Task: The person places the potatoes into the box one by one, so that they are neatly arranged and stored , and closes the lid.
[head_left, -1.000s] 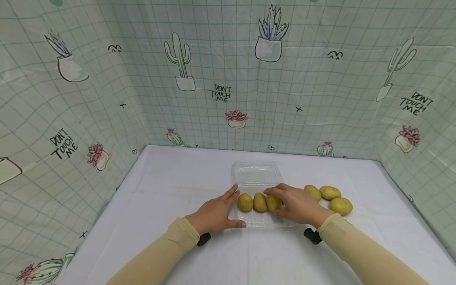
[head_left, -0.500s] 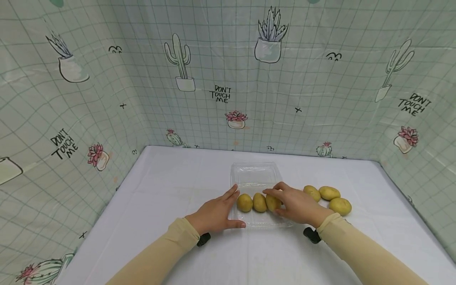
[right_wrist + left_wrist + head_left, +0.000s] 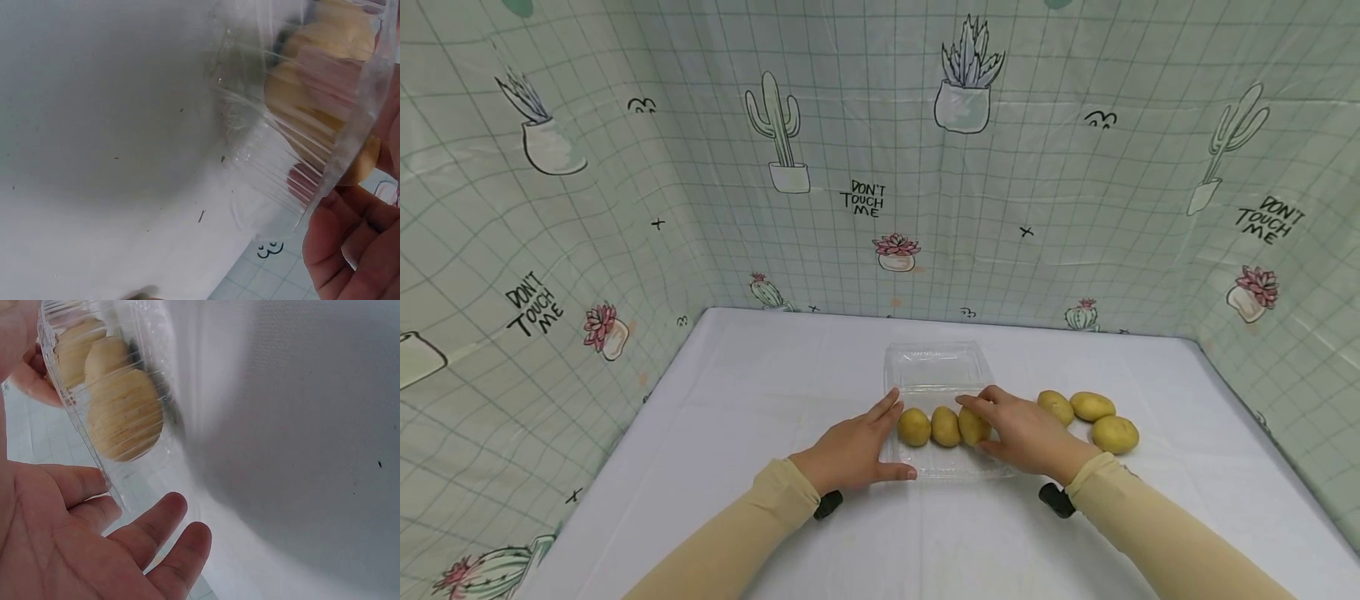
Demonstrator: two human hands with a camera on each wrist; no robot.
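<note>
A clear plastic box (image 3: 955,471) lies on the table with its lid (image 3: 936,362) folded back. Three potatoes stand in a row in it: a left one (image 3: 914,427), a middle one (image 3: 946,427) and a right one (image 3: 973,426). My right hand (image 3: 1026,433) grips the right potato between thumb and fingers. My left hand (image 3: 853,450) rests spread at the box's left side, fingers extended; the left wrist view shows its fingers (image 3: 150,531) by the box's clear wall (image 3: 87,437). Through the ribbed plastic in the right wrist view, a potato (image 3: 300,106) shows beside my right hand (image 3: 356,244).
Three more potatoes lie on the table right of my right hand: one close to it (image 3: 1056,407), one behind (image 3: 1092,406) and one farther right (image 3: 1115,435). Patterned cloth (image 3: 925,150) surrounds the white table (image 3: 775,358) at the back and sides.
</note>
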